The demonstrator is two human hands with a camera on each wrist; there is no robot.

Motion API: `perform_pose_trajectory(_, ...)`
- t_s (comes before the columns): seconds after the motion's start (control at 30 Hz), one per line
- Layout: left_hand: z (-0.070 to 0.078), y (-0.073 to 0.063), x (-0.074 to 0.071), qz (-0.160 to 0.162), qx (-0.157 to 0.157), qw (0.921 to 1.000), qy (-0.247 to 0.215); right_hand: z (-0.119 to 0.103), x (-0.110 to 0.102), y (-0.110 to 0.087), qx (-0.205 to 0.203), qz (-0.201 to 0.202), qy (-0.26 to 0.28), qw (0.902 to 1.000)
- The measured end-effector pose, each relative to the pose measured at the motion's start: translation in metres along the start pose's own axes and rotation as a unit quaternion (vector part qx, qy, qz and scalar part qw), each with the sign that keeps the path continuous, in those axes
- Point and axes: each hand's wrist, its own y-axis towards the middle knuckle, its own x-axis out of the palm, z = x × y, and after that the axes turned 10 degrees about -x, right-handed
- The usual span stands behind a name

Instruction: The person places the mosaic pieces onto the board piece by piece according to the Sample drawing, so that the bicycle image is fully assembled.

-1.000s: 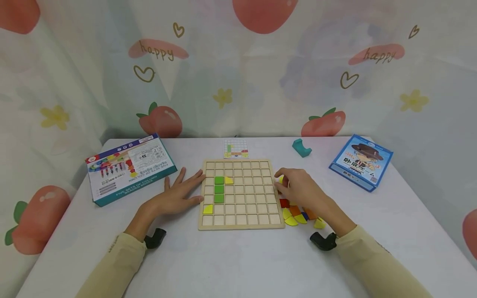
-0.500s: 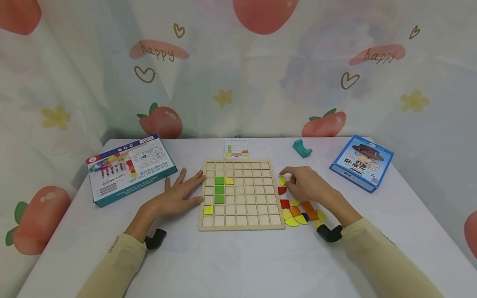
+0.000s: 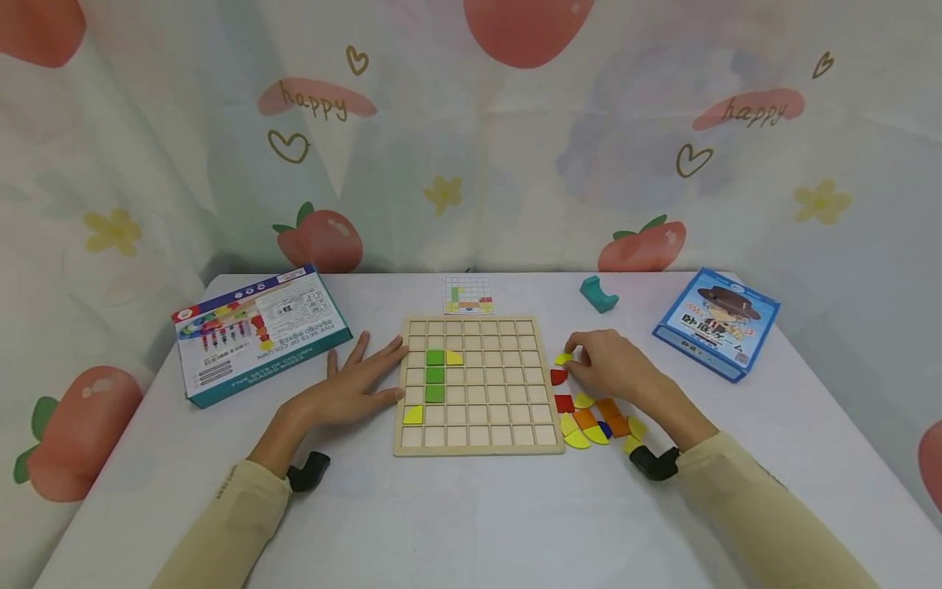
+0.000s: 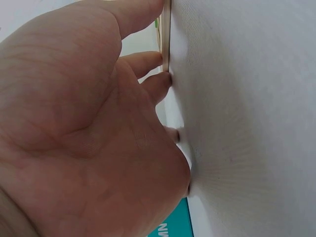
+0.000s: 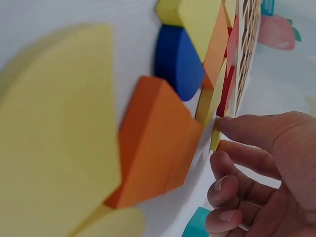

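A wooden grid board (image 3: 478,448) lies in the middle of the table in the head view. Set in its cells are several green squares (image 3: 435,375) and two yellow pieces (image 3: 414,415) with a curved edge. My left hand (image 3: 353,388) rests with spread fingers on the table, thumb and fingertips at the board's left edge. Right of the board, my right hand (image 3: 614,368) pinches a small yellow quarter-circle tile (image 5: 216,134) between thumb and index finger. Close by lie a red rounded tile (image 3: 559,376) and a red square (image 3: 564,403).
Loose yellow, blue and orange tiles (image 3: 608,407) spread below my right hand. A printed pattern card (image 3: 468,295) lies behind the board. A teal curved block (image 3: 598,294) and a blue box (image 3: 715,323) stand back right; a white-and-teal box (image 3: 259,335) lies left.
My right hand has drawn slightly right from the board's edge, baring the red tiles. Its thumb and index finger have closed on the yellow quarter-circle tile. The left hand stays still.
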Motion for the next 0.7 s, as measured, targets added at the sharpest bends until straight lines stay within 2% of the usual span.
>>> perform_pose_trajectory(0.3,0.001,-0.001,0.001,0.001,-0.001,1.0000,-0.002,0.001,0.001,-0.005,0.026,-0.003,-0.015,0.9995)
perform_pose_trajectory(0.7,0.001,-0.001,0.000,0.000,-0.001,1.0000,0.001,0.005,0.000,-0.012,0.031,-0.001,-0.015,0.9994)
